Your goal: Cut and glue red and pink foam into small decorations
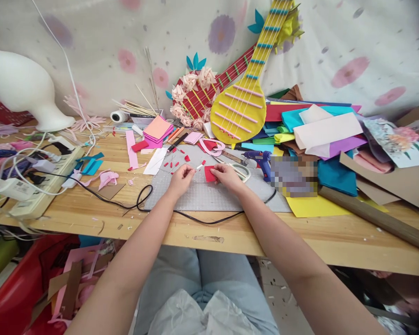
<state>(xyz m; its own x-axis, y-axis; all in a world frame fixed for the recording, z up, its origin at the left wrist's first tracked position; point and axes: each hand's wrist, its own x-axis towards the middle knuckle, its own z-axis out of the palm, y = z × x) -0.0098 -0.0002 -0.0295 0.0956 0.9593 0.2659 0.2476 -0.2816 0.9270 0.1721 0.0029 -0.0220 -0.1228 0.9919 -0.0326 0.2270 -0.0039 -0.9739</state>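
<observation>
Over the grey cutting mat [202, 202], my right hand [228, 177] pinches a small red square of paper or felt [209, 174] between thumb and fingers. My left hand [181, 180] is closed in a pinch just left of it; what sits at its fingertips is too small to make out. Several tiny red pieces [171, 164] lie scattered on the mat beyond my left hand. A pair of scissors with pale handles [243, 172] rests behind my right hand, partly hidden by it. The blue glue gun [261, 160] is farther right.
A yellow lute-shaped craft [239, 111] and a red flowered one [195, 100] lean at the back. Coloured sheets [330, 135] pile up on the right, beside a brown tube [373, 218]. A black cable [192, 216] crosses the front; a power strip [49, 181] stands left.
</observation>
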